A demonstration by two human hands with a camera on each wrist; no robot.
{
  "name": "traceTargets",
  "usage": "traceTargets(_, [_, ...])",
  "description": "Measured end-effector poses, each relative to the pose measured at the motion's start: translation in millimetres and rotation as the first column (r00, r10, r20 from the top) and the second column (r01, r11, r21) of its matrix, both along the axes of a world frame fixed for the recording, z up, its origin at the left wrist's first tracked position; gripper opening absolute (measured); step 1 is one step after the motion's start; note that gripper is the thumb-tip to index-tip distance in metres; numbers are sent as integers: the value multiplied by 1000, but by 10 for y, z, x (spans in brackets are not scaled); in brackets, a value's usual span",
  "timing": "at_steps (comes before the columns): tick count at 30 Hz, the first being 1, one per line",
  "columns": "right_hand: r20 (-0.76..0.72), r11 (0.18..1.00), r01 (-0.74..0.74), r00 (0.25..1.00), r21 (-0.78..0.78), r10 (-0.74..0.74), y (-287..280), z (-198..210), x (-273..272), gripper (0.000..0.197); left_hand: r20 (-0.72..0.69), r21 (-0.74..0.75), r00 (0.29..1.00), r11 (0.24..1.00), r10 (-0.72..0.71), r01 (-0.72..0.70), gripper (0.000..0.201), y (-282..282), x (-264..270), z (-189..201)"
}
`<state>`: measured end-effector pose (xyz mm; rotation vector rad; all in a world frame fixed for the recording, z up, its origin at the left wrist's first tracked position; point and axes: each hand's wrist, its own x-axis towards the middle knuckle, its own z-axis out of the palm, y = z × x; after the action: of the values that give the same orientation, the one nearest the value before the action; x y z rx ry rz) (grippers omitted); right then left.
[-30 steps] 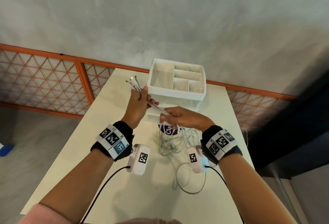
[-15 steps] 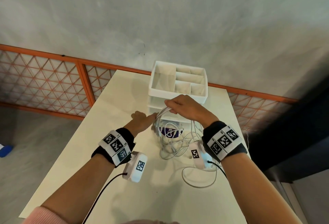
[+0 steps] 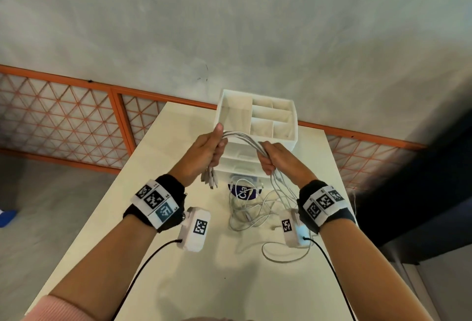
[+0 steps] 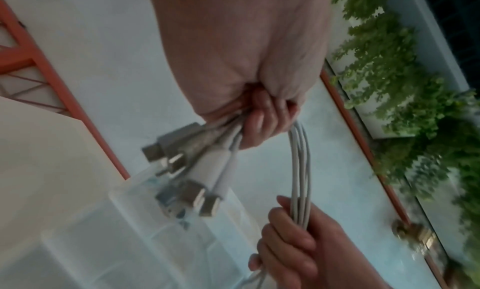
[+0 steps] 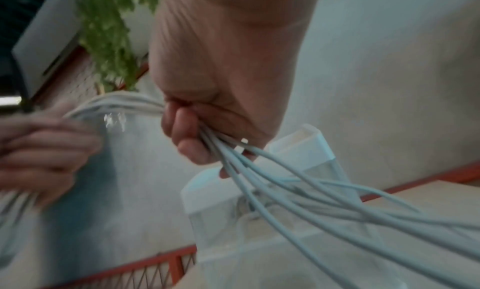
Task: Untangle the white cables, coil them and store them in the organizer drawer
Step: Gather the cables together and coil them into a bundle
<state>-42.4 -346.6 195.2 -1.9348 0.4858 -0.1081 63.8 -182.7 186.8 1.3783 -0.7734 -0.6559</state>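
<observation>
Near on the table (image 3: 158, 282) one loose loop and a small tangle of the white cables (image 3: 241, 137) lie slack. The cables are light and soft, a little slippery, so it seems best to hold them close behind the plugs (image 4: 197, 170). The left hand (image 3: 204, 151) has its fingers curled tight around the bundle, and about five or six plugs hang below it. To the right, the right hand (image 3: 277, 158) grips the same strands, perhaps five. Far behind stands one organizer drawer (image 3: 256, 119), with five open compartments on top.
</observation>
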Motion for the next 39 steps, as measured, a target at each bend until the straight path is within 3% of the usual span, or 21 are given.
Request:
traceTargets(5, [62,982,155,985,105,-162,164,-90,83,43,28,19,999,1000,-22,21,32,-45,-137,-130])
traceTargets(11, [13,979,143,989,145,-147,363,-59,175,33,65,-2,998,1000,17,-17,10,-185,-243,-251])
traceTargets(15, [-13,963,118,993,244,-118,428,-95,218,23,73,-37,997,999,26,-23,20,-228,-291,-271])
traceTargets(19, [-8,958,-6,1000,288,9,414,-63,216,31,45,-43,999,999,27,-25,31,-201,-289,-284])
traceTargets(21, [19,966,-17,1000,259,12,419,-68,227,41,32,-69,998,996,51,-49,33,-206,-299,-246])
traceTargets(24, [-3,996,-78,997,47,78,413,-79,169,57,56,-94,977,975,208,-202,31,-196,-210,-188])
traceTargets(28, [-160,944,-272,956,-188,244,375,-121,-9,53,11,-135,900,893,435,-430,32,-85,39,-105])
traceTargets(32, [-160,860,-367,930,-355,330,384,-114,7,41,13,-176,850,838,527,-517,33,-77,115,-159])
traceTargets(36, [-186,820,-461,887,-339,422,424,-114,33,39,-85,-114,862,855,499,-506,29,-111,78,-262])
traceTargets(39, [-283,844,-504,850,-185,445,394,-185,-6,42,-76,-155,871,858,485,-491,34,-78,123,-266])
